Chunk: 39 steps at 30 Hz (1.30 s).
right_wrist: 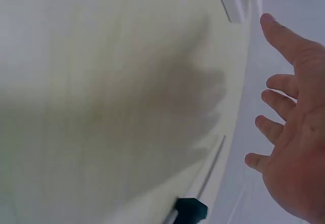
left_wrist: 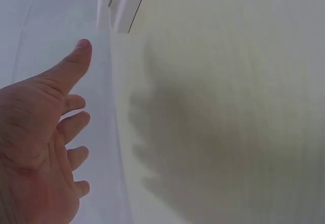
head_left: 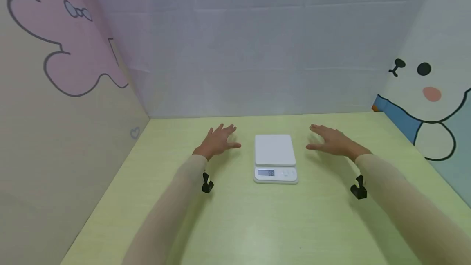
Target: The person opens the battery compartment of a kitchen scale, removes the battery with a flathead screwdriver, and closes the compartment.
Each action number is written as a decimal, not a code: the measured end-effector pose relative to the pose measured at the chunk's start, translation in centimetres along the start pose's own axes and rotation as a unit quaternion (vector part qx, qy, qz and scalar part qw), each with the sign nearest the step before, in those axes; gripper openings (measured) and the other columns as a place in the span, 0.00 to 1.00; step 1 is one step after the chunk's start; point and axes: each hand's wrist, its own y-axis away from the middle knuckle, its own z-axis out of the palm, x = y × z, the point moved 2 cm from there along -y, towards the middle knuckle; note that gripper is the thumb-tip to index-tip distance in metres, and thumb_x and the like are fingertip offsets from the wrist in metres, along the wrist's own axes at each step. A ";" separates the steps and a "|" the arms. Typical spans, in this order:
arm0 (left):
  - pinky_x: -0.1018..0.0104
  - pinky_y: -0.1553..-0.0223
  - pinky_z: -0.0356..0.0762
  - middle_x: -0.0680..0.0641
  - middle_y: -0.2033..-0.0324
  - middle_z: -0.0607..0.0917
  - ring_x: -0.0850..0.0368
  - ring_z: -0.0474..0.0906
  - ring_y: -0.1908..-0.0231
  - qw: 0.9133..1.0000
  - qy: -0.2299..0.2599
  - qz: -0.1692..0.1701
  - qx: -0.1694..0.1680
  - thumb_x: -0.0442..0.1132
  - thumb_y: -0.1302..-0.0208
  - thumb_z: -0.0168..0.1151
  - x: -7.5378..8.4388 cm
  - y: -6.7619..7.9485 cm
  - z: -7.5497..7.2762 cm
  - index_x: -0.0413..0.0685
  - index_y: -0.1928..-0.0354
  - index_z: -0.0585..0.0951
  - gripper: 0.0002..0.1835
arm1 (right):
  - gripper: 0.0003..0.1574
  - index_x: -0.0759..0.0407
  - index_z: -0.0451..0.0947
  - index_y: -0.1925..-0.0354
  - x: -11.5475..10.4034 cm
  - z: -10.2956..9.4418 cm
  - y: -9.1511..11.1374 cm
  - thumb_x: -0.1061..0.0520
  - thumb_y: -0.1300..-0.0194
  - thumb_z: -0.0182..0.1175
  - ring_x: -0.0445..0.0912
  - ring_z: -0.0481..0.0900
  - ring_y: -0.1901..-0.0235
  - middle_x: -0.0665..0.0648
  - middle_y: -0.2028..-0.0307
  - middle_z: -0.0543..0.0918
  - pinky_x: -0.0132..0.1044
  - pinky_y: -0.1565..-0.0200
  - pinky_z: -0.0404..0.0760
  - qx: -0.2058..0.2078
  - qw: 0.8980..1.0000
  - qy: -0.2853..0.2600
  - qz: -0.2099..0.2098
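Note:
A white digital kitchen scale (head_left: 274, 150) lies on the table, its small display (head_left: 265, 172) lit with digits too small to read surely. My left hand (head_left: 218, 140) hovers to the left of the scale, fingers spread and holding nothing. On the other side, my right hand (head_left: 329, 140) is also raised over the table, thumb apart from the fingers, nothing in it. Neither hand touches the scale. In the left wrist view the scale's edge (left_wrist: 131, 5) shows beyond the thumb; the right wrist view catches its corner (right_wrist: 231, 0) too.
The pale yellow-green table (head_left: 235, 220) meets a whitish cloth wall (head_left: 250, 60) at the back. Printed cartoon panels stand left (head_left: 73, 60) and right (head_left: 434, 72). Small black mounts sit at the left wrist (head_left: 207, 184) and right wrist (head_left: 359, 188).

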 end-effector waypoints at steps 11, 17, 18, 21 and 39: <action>0.43 0.25 0.40 0.55 0.26 0.61 0.48 0.46 0.23 0.997 0.074 0.019 -0.031 0.58 0.37 0.64 1.7 0.9 4.7 0.57 0.26 0.62 0.40 | 0.42 0.64 0.71 0.36 -0.8 5.2 0.4 0.41 0.39 0.66 0.68 0.51 0.28 0.68 0.28 0.60 0.69 0.32 0.49 0.009 0.996 -0.081 -0.041; 0.41 0.25 0.38 0.55 0.24 0.57 0.45 0.42 0.23 0.995 0.089 0.015 -0.033 0.57 0.37 0.63 2.4 1.3 5.2 0.61 0.27 0.65 0.37 | 0.40 0.61 0.73 0.37 -1.3 5.5 0.6 0.42 0.41 0.68 0.70 0.51 0.28 0.69 0.28 0.60 0.77 0.36 0.42 0.011 0.995 -0.082 -0.050; 0.41 0.25 0.38 0.54 0.24 0.57 0.44 0.41 0.23 0.995 0.091 0.016 -0.033 0.56 0.36 0.64 2.4 1.4 5.3 0.61 0.28 0.66 0.36 | 0.41 0.60 0.73 0.36 -1.4 5.6 0.6 0.42 0.41 0.69 0.70 0.50 0.28 0.69 0.28 0.60 0.78 0.37 0.41 0.009 0.995 -0.080 -0.052; 0.39 0.26 0.37 0.52 0.24 0.56 0.41 0.40 0.23 0.995 0.093 0.019 -0.033 0.56 0.37 0.64 2.8 1.6 5.4 0.63 0.29 0.68 0.34 | 0.41 0.58 0.74 0.36 -1.8 5.6 0.6 0.41 0.42 0.69 0.70 0.50 0.28 0.69 0.28 0.60 0.80 0.39 0.41 0.007 0.996 -0.077 -0.054; 0.37 0.27 0.40 0.49 0.24 0.57 0.40 0.42 0.24 0.996 0.089 0.003 -0.032 0.56 0.43 0.70 3.9 2.2 5.5 0.64 0.29 0.68 0.39 | 0.43 0.60 0.72 0.35 -2.1 6.2 0.8 0.42 0.44 0.70 0.72 0.50 0.29 0.71 0.29 0.60 0.80 0.39 0.42 0.018 0.997 -0.068 -0.040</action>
